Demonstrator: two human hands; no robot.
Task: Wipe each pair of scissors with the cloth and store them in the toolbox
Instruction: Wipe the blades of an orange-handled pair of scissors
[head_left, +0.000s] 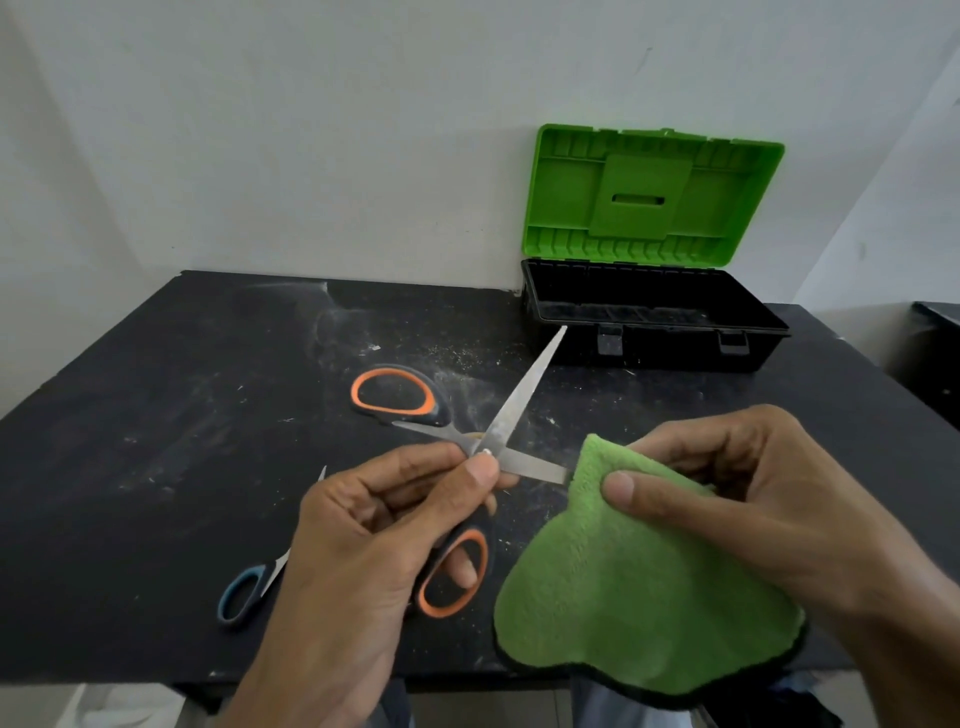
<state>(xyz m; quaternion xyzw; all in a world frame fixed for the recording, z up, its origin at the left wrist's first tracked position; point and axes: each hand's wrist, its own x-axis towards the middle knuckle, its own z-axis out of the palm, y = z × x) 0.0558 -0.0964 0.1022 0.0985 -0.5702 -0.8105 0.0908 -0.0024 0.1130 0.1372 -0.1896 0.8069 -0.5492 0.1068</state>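
My left hand (374, 525) grips a pair of orange-and-black scissors (524, 395) at the pivot, a finger through the lower handle loop; the blades are spread wide. My right hand (748, 488) pinches a green cloth (639, 597) around the tip of the lower blade. The upper blade points up towards the toolbox (654, 338), which stands at the back right with its green lid (654, 192) raised. A second pair of scissors with blue-and-black handles (249, 587) lies on the black table (156, 441) at the left, partly behind my left hand.
The table top is dusty with white specks around the middle. A white wall stands right behind the table and the toolbox. The table's front edge runs just below my hands. A dark piece of furniture (935, 353) stands at the far right.
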